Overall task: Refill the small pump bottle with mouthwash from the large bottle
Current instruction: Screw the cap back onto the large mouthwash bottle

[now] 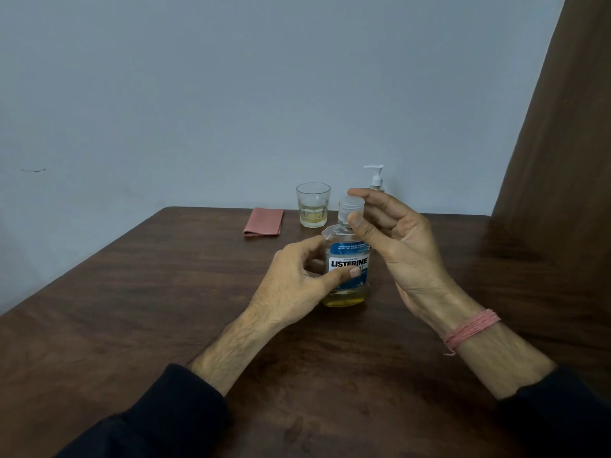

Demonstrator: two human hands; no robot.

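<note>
The large mouthwash bottle [347,294] stands upright mid-table, clear with a blue and white label and a little yellow liquid at its bottom. My left hand [297,285] wraps its body from the left, thumb across the label. My right hand [393,239] pinches the bottle's clear cap [351,208] between thumb and forefinger at the neck. The small pump bottle [376,178] stands behind my right hand near the wall; only its white pump head and neck show, the body is hidden.
A glass tumbler [313,206] with some yellow liquid stands at the back of the wooden table [132,309], a folded pink cloth [264,222] to its left. A brown curtain [562,127] hangs at the right. A plain wall is behind.
</note>
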